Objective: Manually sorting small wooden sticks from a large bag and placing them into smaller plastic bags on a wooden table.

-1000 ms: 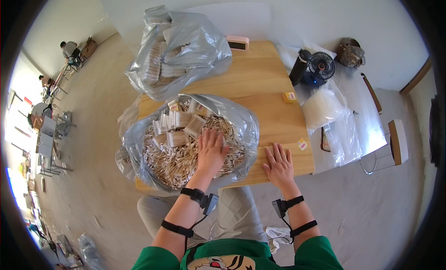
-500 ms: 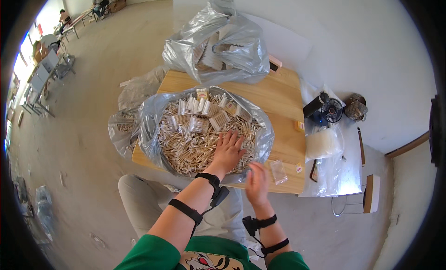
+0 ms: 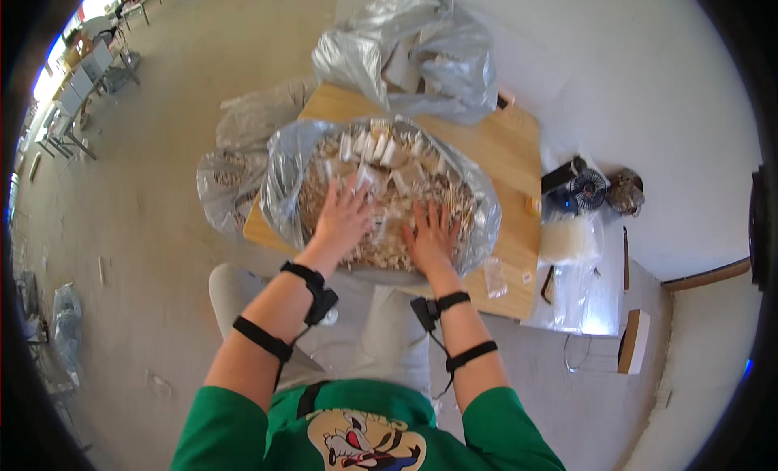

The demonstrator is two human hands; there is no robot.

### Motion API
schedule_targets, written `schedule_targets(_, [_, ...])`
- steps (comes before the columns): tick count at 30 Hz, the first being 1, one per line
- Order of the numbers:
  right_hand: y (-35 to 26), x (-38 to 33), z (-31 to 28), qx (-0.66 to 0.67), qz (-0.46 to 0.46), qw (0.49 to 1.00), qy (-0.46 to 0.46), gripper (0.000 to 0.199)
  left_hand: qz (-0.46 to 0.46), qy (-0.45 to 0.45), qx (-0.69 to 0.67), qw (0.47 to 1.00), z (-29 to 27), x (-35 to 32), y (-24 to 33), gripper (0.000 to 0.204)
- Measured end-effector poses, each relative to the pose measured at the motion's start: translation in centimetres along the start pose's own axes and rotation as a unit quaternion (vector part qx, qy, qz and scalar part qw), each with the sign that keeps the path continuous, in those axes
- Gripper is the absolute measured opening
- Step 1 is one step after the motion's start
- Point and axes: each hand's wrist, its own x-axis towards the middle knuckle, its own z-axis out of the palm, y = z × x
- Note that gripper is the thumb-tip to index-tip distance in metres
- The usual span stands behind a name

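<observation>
A grey plastic bag (image 3: pixel 281 191) lies wide open in front of me, filled with loose cotton swabs (image 3: pixel 381 248). Several clear packs of cotton swabs (image 3: pixel 374 147) sit on the far part of the heap. My left hand (image 3: pixel 340 221) rests on the left side of the swabs, palm down with fingers spread. On the right side of the heap, my right hand (image 3: pixel 433 240) lies the same way, its fingers apart. Neither hand grips anything that I can see. Some blur softens the swabs around the fingers.
Beyond the open bag, a large grey bag (image 3: pixel 405 54) stands on the wooden table (image 3: pixel 515 171). A clear plastic box (image 3: pixel 495 278) lies at the near right. Smaller filled bags (image 3: pixel 231 183) are at the left. A small fan (image 3: pixel 588 187) stands on a side table.
My left hand has shifted left across the swabs. My right hand has come from beyond the bag's near right rim onto the heap. The whole view has shifted.
</observation>
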Motion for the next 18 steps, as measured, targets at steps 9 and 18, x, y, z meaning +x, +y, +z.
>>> schedule_targets(9, [-0.7,1.5,1.0,-0.025,0.039,0.999,-0.023,0.056,-0.118,0.016,-0.149,0.982,2.3,-0.9,-2.7,0.046])
schedule_targets(18, [-1.1,1.9,1.6,-0.009,0.058,0.998,0.013,0.054,-0.132,0.063,-0.143,0.979,2.7,-1.1,-2.0,0.040])
